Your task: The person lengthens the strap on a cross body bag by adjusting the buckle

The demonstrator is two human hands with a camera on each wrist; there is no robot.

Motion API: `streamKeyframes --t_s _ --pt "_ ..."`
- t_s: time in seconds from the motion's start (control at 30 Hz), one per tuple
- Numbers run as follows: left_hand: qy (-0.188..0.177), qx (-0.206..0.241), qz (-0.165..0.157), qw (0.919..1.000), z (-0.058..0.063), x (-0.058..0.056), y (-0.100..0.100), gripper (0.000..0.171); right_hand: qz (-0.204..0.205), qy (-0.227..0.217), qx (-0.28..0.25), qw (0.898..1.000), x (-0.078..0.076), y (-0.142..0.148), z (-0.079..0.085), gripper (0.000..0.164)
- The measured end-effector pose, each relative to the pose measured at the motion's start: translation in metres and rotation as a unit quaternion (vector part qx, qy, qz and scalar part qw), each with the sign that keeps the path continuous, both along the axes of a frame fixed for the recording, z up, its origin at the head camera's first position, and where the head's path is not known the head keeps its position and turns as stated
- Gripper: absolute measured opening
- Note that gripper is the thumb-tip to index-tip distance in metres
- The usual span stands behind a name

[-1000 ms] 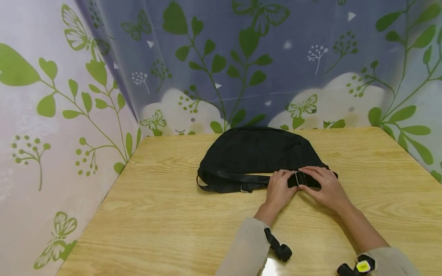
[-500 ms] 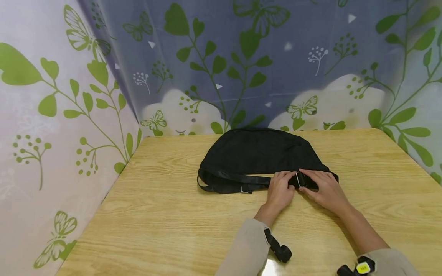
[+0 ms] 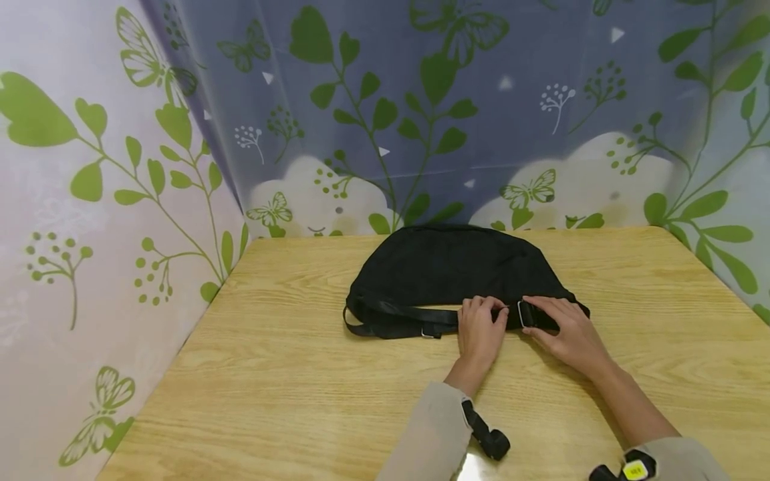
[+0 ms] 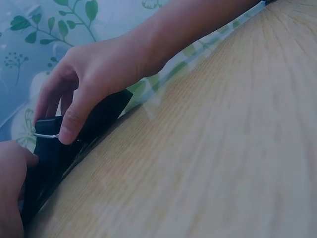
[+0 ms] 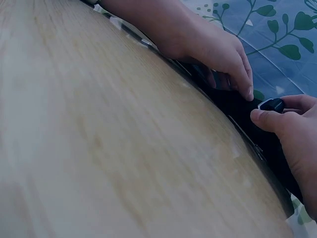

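Note:
A black soft bag (image 3: 451,264) with a rounded top lies at the back of the wooden table. Its strap (image 3: 415,315) runs along the near edge. My left hand (image 3: 480,327) grips this strap with bent fingers, a short way left of a silver-edged strap buckle (image 3: 522,314). Thumb and fingers of my right hand (image 3: 571,334) pinch the strap at the buckle. The right wrist view shows the buckle (image 5: 270,104) standing up, with the right thumb against its near side. In the left wrist view the left hand (image 4: 12,178) is partly cut off.
A second metal strap fitting (image 3: 430,334) lies to the left of the hands. Behind the wooden table (image 3: 271,401) hangs a blue patterned cloth (image 3: 385,100), with a paler patterned wall (image 3: 108,220) on the left. Dark bands with small devices circle both wrists.
My left hand has slid left along the strap, away from the buckle, so more strap shows between the hands. The right hand stays at the buckle. The bag has barely moved.

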State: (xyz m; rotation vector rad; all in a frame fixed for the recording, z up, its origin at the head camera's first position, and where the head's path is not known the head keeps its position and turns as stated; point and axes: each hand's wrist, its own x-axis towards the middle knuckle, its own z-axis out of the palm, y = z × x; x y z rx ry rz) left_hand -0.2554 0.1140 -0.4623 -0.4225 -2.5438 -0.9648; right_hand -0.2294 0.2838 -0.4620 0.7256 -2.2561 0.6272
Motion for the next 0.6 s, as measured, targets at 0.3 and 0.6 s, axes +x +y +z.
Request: streamKeyframes --t_s 0.3,0.6 --pt "-0.001 0.041 -0.057 0.9976 0.0026 -0.0005 0.001 0.008 0.001 -0.016 -0.009 1.0 0.0003 0.0013 0.0004 0.064" --pt "0.002 -0.005 -0.02 0.9998 -0.0012 -0.0009 0.0034 0.01 -0.003 -0.009 -0.008 1.0 0.0006 0.0008 -0.0001 0.064"
